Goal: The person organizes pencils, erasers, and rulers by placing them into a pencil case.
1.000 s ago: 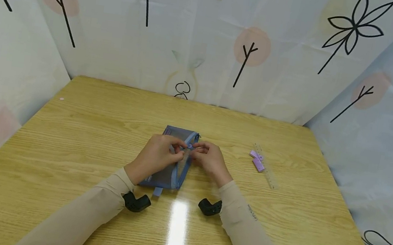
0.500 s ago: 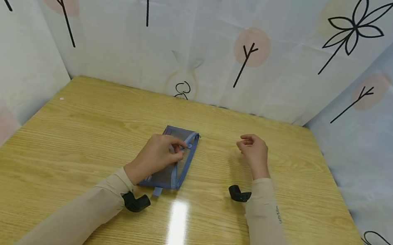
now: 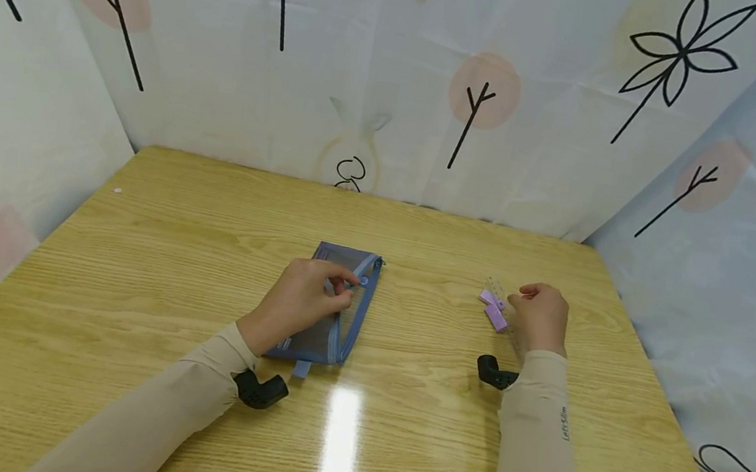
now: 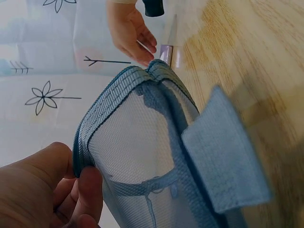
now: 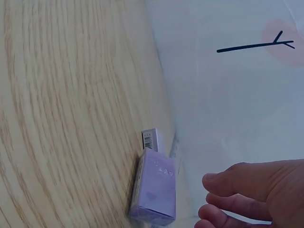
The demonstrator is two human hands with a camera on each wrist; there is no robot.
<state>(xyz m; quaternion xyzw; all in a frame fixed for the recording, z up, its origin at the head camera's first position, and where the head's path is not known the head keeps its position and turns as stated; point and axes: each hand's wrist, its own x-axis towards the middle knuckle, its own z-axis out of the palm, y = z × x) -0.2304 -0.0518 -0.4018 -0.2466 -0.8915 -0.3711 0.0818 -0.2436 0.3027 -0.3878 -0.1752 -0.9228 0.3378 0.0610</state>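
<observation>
A blue-grey mesh zip pouch [image 3: 356, 330] lies on the table, its zipped side parted. My left hand [image 3: 300, 294] pinches the zipper edge [image 4: 81, 147] between thumb and finger in the left wrist view. Over on the right, my right hand [image 3: 541, 317] is above the table with nothing in it, fingers loosely bent. Just left of it lie a purple wrapped block [image 5: 156, 187] and a smaller purple piece [image 5: 150, 138] with a barcode. A clear ruler [image 3: 494, 285] lies slantwise beside them, its nearer part largely hidden by the right hand and wrist.
The wood-grain table [image 3: 203, 244] is bounded by printed white cloth [image 3: 410, 111] at the back and sides. A fabric tab [image 4: 228, 156] sticks out from the pouch's near end. A small pale speck [image 3: 117, 190] lies at the far left.
My right hand has left the pouch and moved right, first over the purple blocks and then just past them beside the ruler. The left hand and pouch have stayed in place.
</observation>
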